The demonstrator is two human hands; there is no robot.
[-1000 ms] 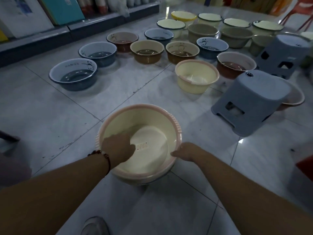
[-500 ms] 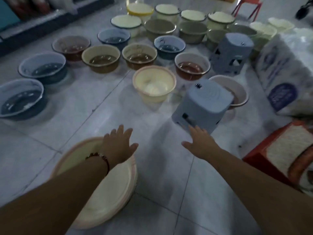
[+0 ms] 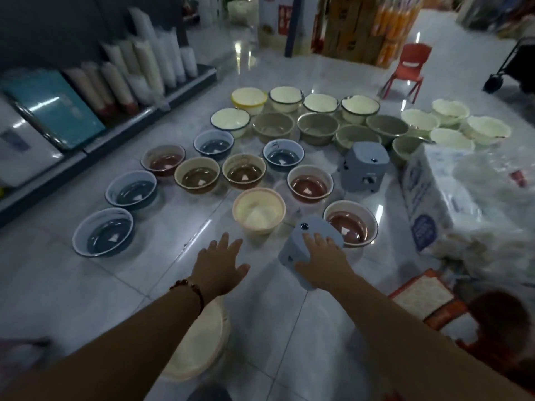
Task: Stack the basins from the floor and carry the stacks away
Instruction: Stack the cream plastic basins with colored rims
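Several basins stand spread over the tiled floor. A cream basin stack sits below my left forearm, partly hidden by it. Another cream basin stands ahead of my hands, with a red-brown basin to its right and blue basins at the left. My left hand hovers open above the floor, fingers spread, holding nothing. My right hand rests with straight fingers on top of a grey plastic stool.
A second grey stool stands further back among olive and white basins. A large wrapped white package lies at the right, a red crate near my right arm. Shelving lines the left; a red chair stands behind.
Both hands let go of the cream basin stack, which now sits low at the left. My right hand reached forward onto the grey stool; the view lifted and swung right.
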